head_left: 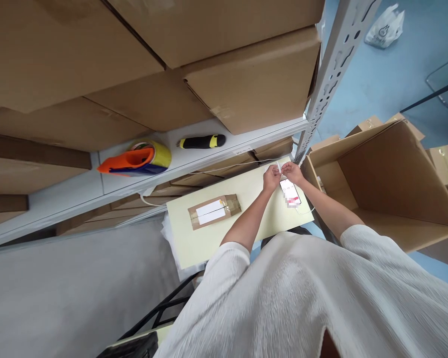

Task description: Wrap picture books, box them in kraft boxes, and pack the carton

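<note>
My left hand [271,177] and my right hand [293,172] meet at the far right corner of a small pale yellow table [194,238]. Both pinch a small white plug or cable end [280,168] between their fingertips. A thin white cable [227,166] runs from it to the left along the shelf edge. Just below my hands a phone [290,192] lies on the table with its screen lit. A brown taped parcel [214,211] with a white label lies in the middle of the table, apart from both hands.
A white metal shelf [108,181] holds an orange tape dispenser [136,159] and a black-and-yellow utility knife [202,141], with large cardboard boxes [254,74] stacked above. An open cardboard box [388,184] stands at the right on a blue floor. A grey upright [332,59] rises beside it.
</note>
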Available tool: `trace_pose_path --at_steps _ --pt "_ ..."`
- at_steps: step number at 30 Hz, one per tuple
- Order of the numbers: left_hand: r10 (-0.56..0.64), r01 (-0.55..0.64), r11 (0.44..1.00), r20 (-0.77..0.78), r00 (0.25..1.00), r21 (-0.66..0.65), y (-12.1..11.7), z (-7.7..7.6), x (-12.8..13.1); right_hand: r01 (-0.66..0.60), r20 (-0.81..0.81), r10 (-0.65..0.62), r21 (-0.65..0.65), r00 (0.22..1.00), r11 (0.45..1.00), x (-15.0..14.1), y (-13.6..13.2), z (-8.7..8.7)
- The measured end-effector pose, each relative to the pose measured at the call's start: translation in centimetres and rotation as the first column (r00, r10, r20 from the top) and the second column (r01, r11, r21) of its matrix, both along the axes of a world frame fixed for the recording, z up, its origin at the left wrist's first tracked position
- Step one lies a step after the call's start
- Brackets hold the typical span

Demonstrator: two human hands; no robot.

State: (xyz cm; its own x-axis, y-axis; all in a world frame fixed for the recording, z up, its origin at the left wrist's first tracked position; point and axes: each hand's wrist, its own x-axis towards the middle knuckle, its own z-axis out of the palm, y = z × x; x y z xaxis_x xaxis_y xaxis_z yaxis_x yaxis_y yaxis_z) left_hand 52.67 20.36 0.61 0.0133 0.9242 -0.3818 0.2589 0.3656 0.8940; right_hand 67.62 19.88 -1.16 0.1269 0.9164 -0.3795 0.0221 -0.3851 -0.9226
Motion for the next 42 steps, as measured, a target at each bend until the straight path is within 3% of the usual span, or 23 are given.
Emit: trace_pose_path --at_steps 4,8,13,17,22,32,39,42 --pt "0.003 -0.003 1.0 -0.018 1.0 0.014 0.0 0.3 -0.6 -0.093 0.172 0.083 0.053 0.982 0.994 0.2 -0.3 0.1" --pt "0.023 -0.019 0.998 -0.07 0.997 0.057 -0.1 1.0 -1.9 -0.286 0.486 0.198 0.112 0.851 0.952 1.4 -0.9 0.7" --pt "0.054 -0.042 0.995 -0.142 0.988 0.088 -0.2 1.5 -4.1 -0.37 0.704 0.275 -0.02 0.654 0.929 2.4 -1.3 1.3" --pt "0.108 -0.093 0.992 -0.201 0.974 0.084 0.0 1.7 -6.1 -0.355 0.753 0.313 -0.113 0.578 0.928 2.9 -1.3 1.4" --pt "0.17 -0.155 0.985 -0.276 0.946 0.077 -0.1 1.9 -8.9 -0.342 0.758 0.348 -0.175 0.552 0.923 3.4 -1.4 1.2" --pt "0.252 -0.221 0.967 -0.352 0.901 0.127 -1.0 3.9 -12.2 -0.303 0.703 0.303 -0.13 0.644 0.944 3.1 -1.1 -0.3" --pt "0.217 -0.177 0.974 -0.355 0.909 0.144 -1.8 5.6 -13.7 -0.292 0.746 0.354 -0.22 0.564 0.931 2.7 -1.9 0.0" --pt "0.226 -0.206 0.974 -0.286 0.931 0.099 -2.4 6.1 -13.8 -0.37 0.752 0.35 -0.153 0.558 0.917 1.6 -2.3 1.0"
